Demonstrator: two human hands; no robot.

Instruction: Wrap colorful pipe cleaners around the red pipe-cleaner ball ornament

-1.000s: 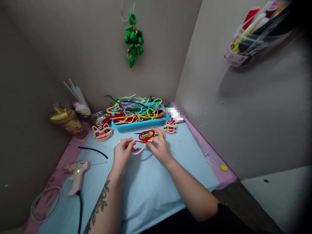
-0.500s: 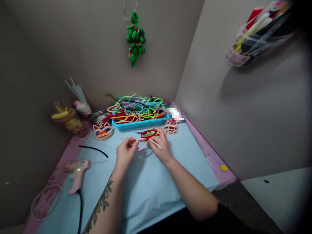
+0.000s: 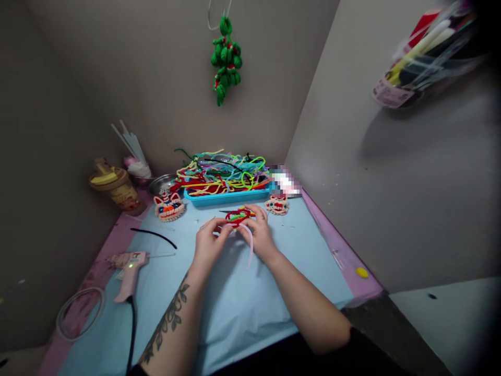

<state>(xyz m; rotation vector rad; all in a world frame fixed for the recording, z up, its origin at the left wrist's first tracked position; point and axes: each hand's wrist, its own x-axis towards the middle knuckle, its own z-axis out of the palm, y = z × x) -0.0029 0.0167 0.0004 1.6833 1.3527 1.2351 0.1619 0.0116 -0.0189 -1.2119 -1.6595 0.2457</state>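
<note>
Bending a pink pipe cleaner (image 3: pixel 249 241), the left hand (image 3: pixel 209 244) and right hand (image 3: pixel 259 236) pinch it with closed fingers over the blue tabletop (image 3: pixel 235 297). Its loose end trails free, so shaping looks barely begun. Two finished lion faces (image 3: pixel 169 206) sit beside the pipe-cleaner tray (image 3: pixel 225 197).

Glue gun (image 3: pixel 127 265): at 8 o'clock on the worktop (image 3: pixel 235 308).
Blue tray (image 3: pixel 225 197): at 12 o'clock.
Green ornament (image 3: pixel 226 57): hanging above.
</note>
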